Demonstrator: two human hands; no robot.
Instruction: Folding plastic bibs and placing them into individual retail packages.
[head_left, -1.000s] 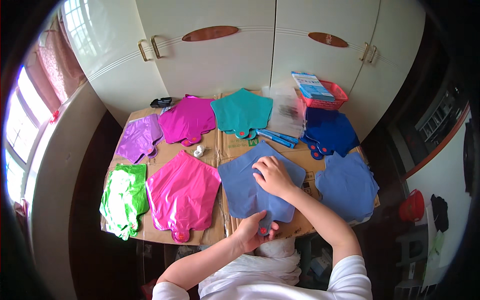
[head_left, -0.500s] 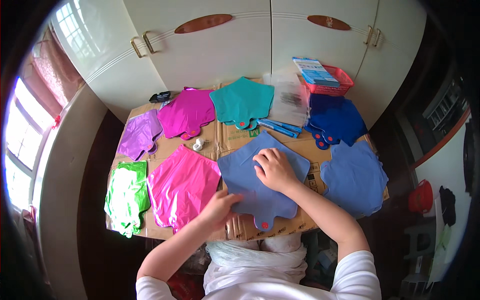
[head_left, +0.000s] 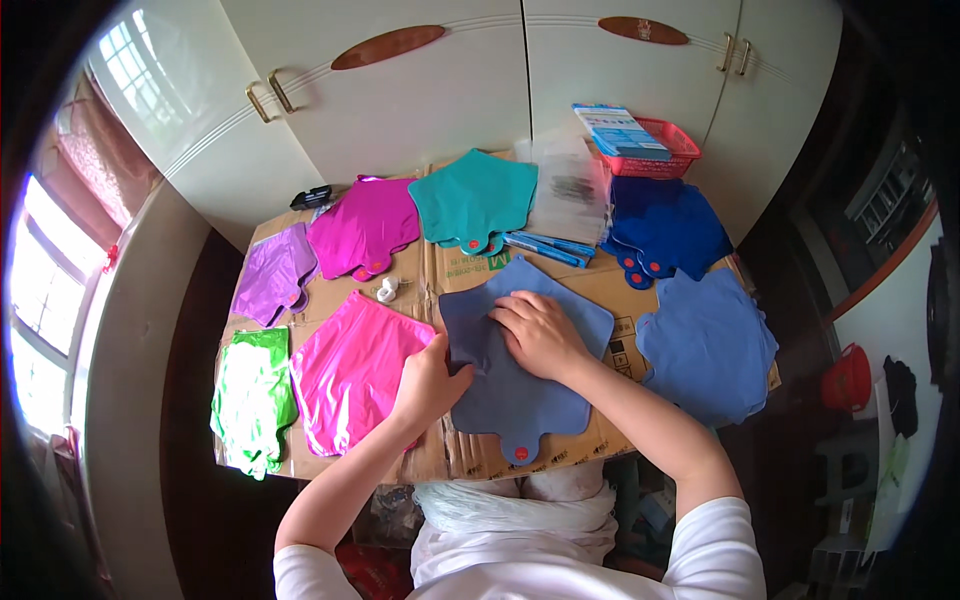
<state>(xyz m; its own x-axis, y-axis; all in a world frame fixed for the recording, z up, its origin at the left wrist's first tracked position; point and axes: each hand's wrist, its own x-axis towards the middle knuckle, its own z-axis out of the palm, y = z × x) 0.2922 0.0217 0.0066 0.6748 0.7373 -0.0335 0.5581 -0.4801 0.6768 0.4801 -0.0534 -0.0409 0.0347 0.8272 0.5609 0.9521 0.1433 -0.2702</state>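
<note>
A flat slate-blue star-shaped foil balloon [head_left: 520, 390] lies on the cardboard-covered table [head_left: 600, 290] right in front of me. My right hand [head_left: 538, 332] presses palm-down on its upper middle. My left hand [head_left: 428, 380] is at the balloon's left edge, with its fingers curled against that edge. A hot-pink balloon [head_left: 350, 370] lies just left of that hand. The blue balloon's valve tab with a red dot [head_left: 518, 455] points toward me.
Other flat balloons lie around: green [head_left: 252, 398], purple [head_left: 272, 285], magenta [head_left: 365, 228], teal [head_left: 475, 198], dark blue [head_left: 668, 230], light blue [head_left: 708, 345]. Blue sticks [head_left: 545, 247], a clear bag [head_left: 572, 190], a red basket [head_left: 650, 148] at the back. White cupboard doors [head_left: 450, 80] behind.
My left hand has risen from the near table edge up to the blue balloon's left edge. My right hand stays pressed on the balloon.
</note>
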